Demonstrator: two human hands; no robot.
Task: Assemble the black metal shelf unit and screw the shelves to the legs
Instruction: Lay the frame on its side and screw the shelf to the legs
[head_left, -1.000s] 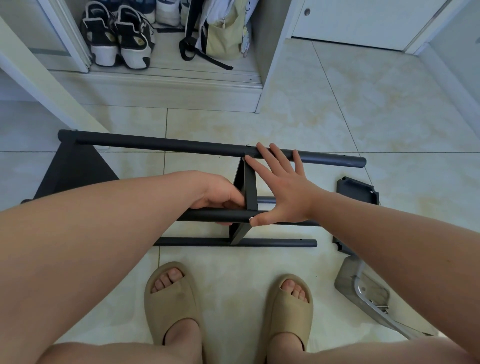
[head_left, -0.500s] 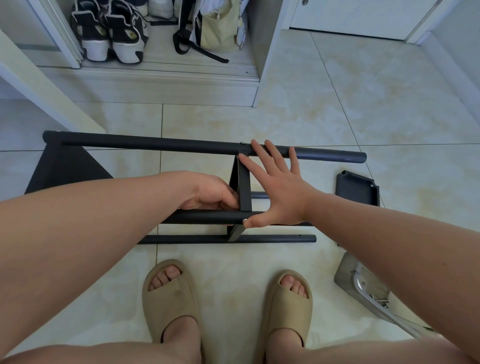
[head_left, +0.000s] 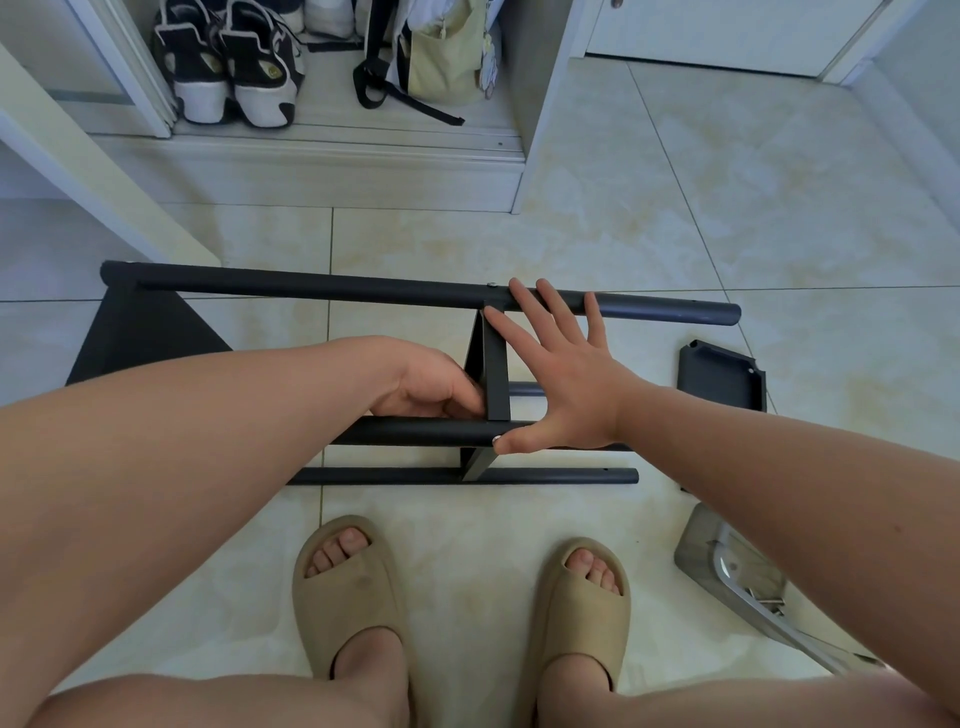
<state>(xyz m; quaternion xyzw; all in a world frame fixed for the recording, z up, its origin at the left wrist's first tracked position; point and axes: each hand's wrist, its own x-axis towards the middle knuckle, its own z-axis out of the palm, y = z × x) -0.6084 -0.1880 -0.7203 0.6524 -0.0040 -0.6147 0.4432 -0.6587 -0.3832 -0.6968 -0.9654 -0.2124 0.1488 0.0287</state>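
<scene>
The black shelf unit lies on its side on the tiled floor. Its far leg (head_left: 311, 288), near leg (head_left: 415, 431) and lowest leg (head_left: 545, 475) run left to right. A middle shelf (head_left: 493, 374) stands edge-on between them, and an end shelf (head_left: 140, 338) sits at the left. My right hand (head_left: 566, 384) lies flat against the middle shelf's right side, fingers straight and reaching over the far leg, thumb on the near leg. My left hand (head_left: 431, 382) has its fingers curled against the shelf's left side; what they hold is hidden. A loose black shelf panel (head_left: 722, 376) lies to the right.
A clear plastic packet with metal parts (head_left: 727, 561) lies on the floor at the right. My feet in beige slippers (head_left: 348, 587) stand just in front of the unit. Shoes (head_left: 234, 67) and a bag (head_left: 441, 57) sit in an open closet behind. A white board (head_left: 78, 156) leans at the left.
Both hands stay where they were on the middle shelf. Only the view has shifted a little.
</scene>
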